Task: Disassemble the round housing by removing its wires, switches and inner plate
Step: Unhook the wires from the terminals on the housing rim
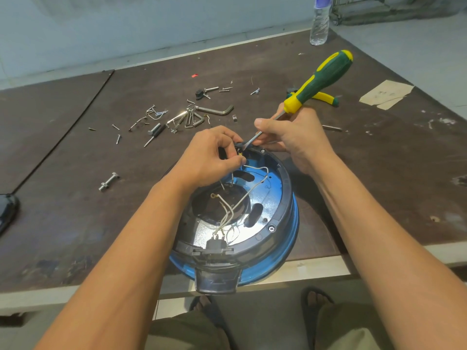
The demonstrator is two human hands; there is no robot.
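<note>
1. Dark, scuffed workbench [75, 223] against a pale wall; loose screws and hex keys [192, 117] scattered on its middle, a water bottle [319, 24] at the far right corner.
2. Our left hand [212, 160] is pinched shut on a small switch part [238, 150] at the far rim of the round housing [283, 198], which sits at the bench's near edge, open side up.
3. White wires [227, 213] run loose from the centre opening to the plug socket [217, 245] at the near rim, not yet removed.
4. Our right hand [293, 140] is clamped on the shaft of the screwdriver [321, 79], tip at the switch.
5. Risk, as we judge it: the tip slipping off the part and jabbing the left fingers [228, 141] right beside it; hard prying could crack the rim or tear a wire.
</note>
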